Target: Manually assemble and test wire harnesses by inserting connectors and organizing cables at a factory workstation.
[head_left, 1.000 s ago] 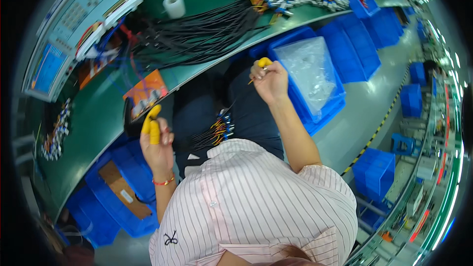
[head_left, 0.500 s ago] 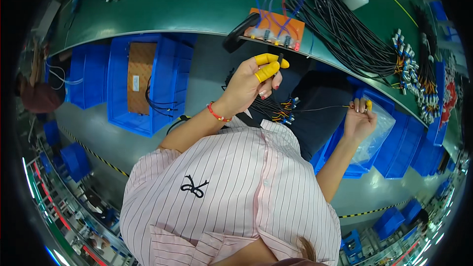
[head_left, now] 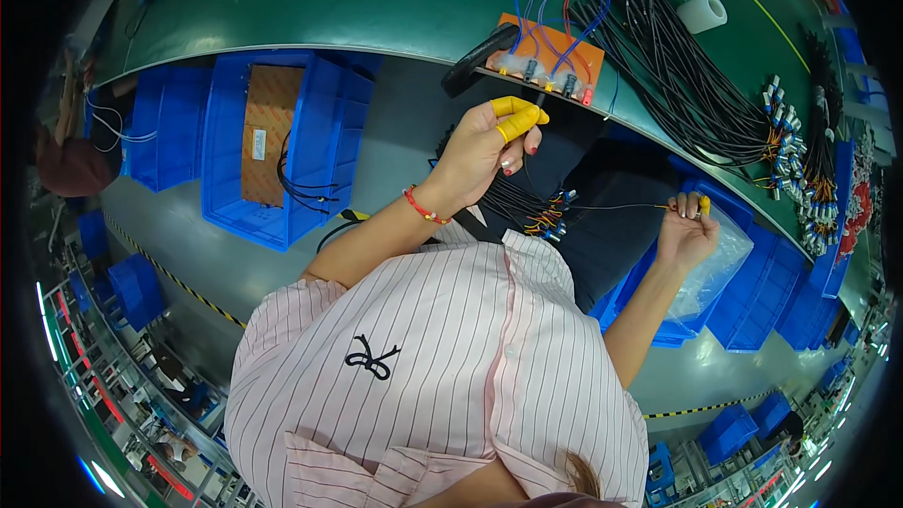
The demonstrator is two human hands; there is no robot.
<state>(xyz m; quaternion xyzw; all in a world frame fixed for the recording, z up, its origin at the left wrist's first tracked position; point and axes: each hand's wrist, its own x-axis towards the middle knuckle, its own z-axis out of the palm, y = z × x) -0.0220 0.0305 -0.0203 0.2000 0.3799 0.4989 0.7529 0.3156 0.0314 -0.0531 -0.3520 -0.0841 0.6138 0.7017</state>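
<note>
L hand [head_left: 484,150]: raised just below table edge, fingers [head_left: 515,117] capped w/ yellow rubber cots, pinched on the near end of a thin black wire [head_left: 611,207]. R hand [head_left: 687,235]: fingers closed on the wire's far end, one yellow cot at the tip; wire runs taut-ish between both hands, across the lap. Red bracelet on L wrist.

Wire bundle [head_left: 531,207]: black leads w/ coloured terminals, lying on the lap, just under L hand, touching dark trousers.

Orange test fixture [head_left: 550,52]: on table rim just above L hand; row of small connectors along its front, blue and red leads going up from it. Black handheld tool [head_left: 475,61] beside it, overhanging the edge.

Table [head_left: 357,0]: green top, curved by the lens. Carries large fan of black cables [head_left: 677,85] w/ white/coloured plugs at right, white tape roll [head_left: 703,11] far right, more plugged leads at top left.

Clear plastic bag [head_left: 720,263]: in blue bin under R hand.

Blue bins [head_left: 282,141]: on grey floor left of person; one holds brown cardboard and black cable loops. More blue bins at right and in distance.

Floor: grey, yellow-black hazard tape stripes. Shelving racks along lower rim, too blurred for detail.
</note>
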